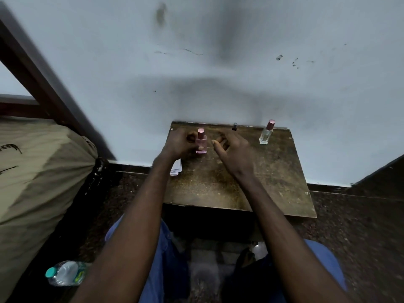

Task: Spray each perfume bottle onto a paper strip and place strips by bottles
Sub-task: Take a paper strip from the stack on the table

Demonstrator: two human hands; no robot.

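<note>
A person is sitting before a small, worn wooden table point(251, 182) that is standing against a pale wall point(218, 62). Three perfume bottles are standing upright along the far part of the tabletop. At the left, the pink bottle point(201, 145) is showing pink-tinted liquid and is wearing a pink cap. The left hand point(178, 144) is wrapping around the pink bottle from its left side, with a thumb showing on the front of the glass. The right hand point(231, 149) is hovering just beside that bottle on its right, fingers loosely curled and spread, gripping nothing. In the middle, by the wall, a small dark-capped bottle point(234, 127) is standing; its body is mostly hidden behind the right hand, so its contents cannot be told. At the far right, the clear bottle point(266, 134) with a pink cap is standing well apart from both hands; its glass is looking colourless, and the liquid level cannot be told. White paper strips point(176, 167) are lying at the table's left edge, partly under the left wrist. On the dark floor at lower left, a plastic water bottle point(65, 273) with a teal cap is lying on its side; how much it holds is unclear. A tan bundle point(39, 167) is sitting to the left.
</note>
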